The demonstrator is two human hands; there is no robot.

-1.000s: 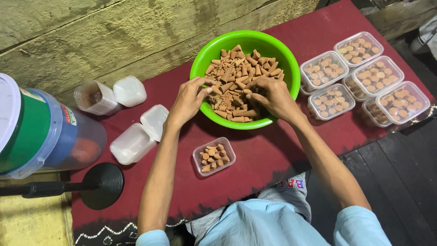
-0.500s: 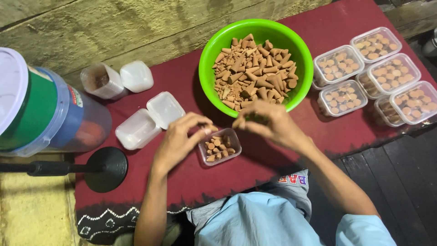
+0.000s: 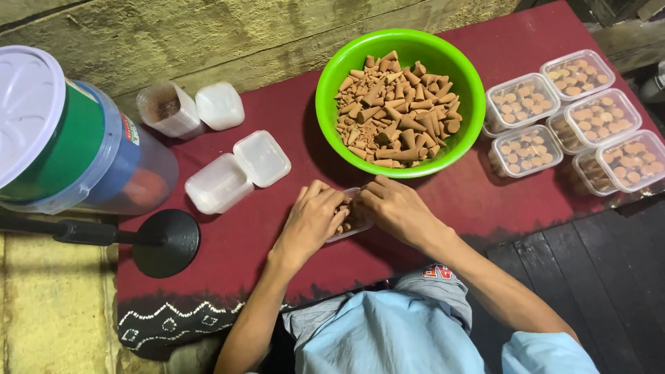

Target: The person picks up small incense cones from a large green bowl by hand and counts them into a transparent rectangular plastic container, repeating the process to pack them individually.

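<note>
While both hands, the left hand and right hand, curl their fingers over the small clear box beneath them, apparently filling it with brown cones, more lie just beyond the fingertips in the green bowl.

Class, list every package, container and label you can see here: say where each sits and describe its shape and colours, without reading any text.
Big jar: far left, lying down, clear, white lid, green-and-blue label.
Filled boxes: right, five clear lidded tubs of brown cones.
Empty tubs: left of centre, frosted white, open.
Small box: under both hands, clear.
Green bowl: centre back, round, heaped with cones.
</note>
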